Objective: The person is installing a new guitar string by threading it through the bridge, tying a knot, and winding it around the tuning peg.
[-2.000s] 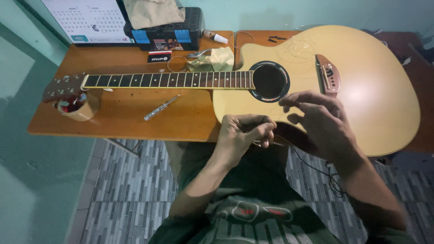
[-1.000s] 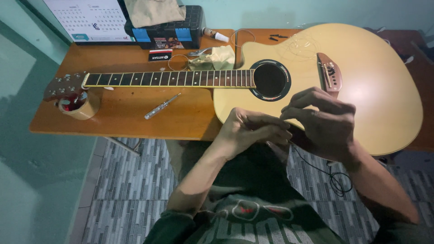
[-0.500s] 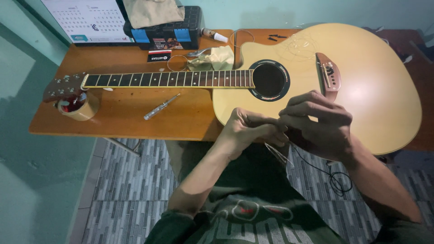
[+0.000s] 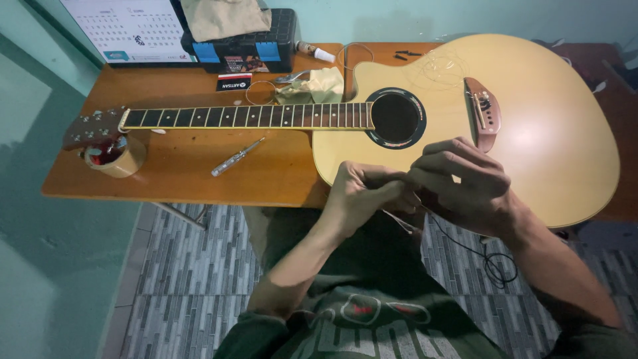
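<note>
Left hand [image 4: 362,193] and right hand [image 4: 465,189]: fingers [image 4: 399,183] pinched together on thin springy metal guitar string [image 4: 404,223], held just off near edge of glossy pale-wood acoustic guitar [image 4: 551,139]. Risk (judged): string whips loose or kinks if pinch slackens; end could scratch varnish. Guitar lies flat on smooth orange-brown wooden counter [image 4: 186,173]; slim metal screwdriver [image 4: 237,157] beside dark fretted neck [image 4: 246,117].

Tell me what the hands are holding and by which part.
Both hands, left hand and right hand, pinch a thin guitar string between their fingers near one end, in front of the guitar.
</note>
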